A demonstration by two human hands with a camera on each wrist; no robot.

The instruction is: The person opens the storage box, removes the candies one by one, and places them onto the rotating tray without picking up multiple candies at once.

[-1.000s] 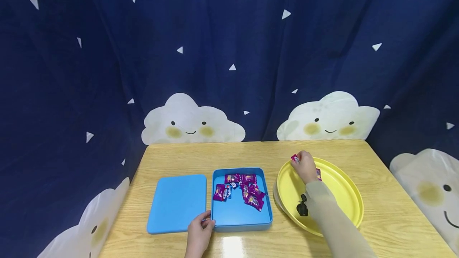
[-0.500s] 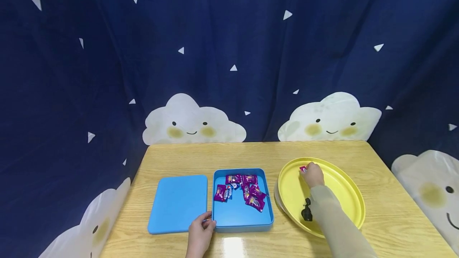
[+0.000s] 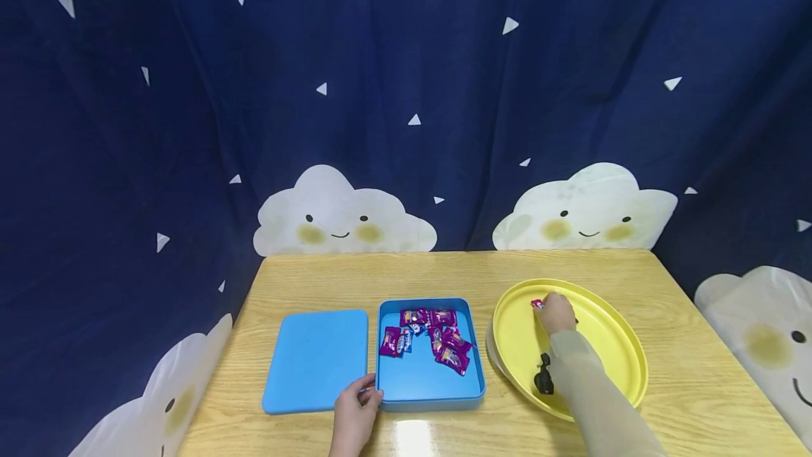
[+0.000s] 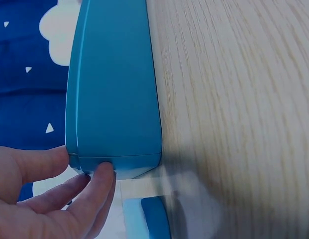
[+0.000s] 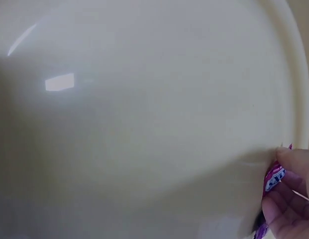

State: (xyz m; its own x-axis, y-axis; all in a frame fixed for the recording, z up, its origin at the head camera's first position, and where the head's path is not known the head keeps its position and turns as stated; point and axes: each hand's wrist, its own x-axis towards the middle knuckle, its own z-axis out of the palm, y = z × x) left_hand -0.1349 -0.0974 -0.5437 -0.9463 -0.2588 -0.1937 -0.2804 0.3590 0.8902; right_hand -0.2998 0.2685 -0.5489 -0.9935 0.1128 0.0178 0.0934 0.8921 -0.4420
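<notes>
My right hand (image 3: 555, 314) is down in the yellow round tray (image 3: 609, 309) and pinches a small wrapped candy (image 5: 274, 178) between thumb and fingers. Just under those fingers, in the right wrist view, a second purple wrapper (image 5: 261, 230) shows partly; the hand mostly covers it in the head view. My left hand (image 3: 357, 411) holds the front left corner of the blue box (image 3: 423, 400), its thumb at the rim and its fingertips against the outer side. In the box's back half lie several purple wrapped candies (image 3: 452, 358), with small blue wrappers (image 3: 407, 339) among them.
A flat blue lid (image 3: 317, 362) lies on the wooden table (image 3: 380, 273) left of the box. The yellow tray sits right of the box, raised above the tabletop. Behind the table hangs a dark blue curtain (image 3: 380, 55) with cloud prints.
My right hand has come from the tray's back rim down into the tray, nearer the person, with a candy in its fingers. The left hand keeps its place at the box corner.
</notes>
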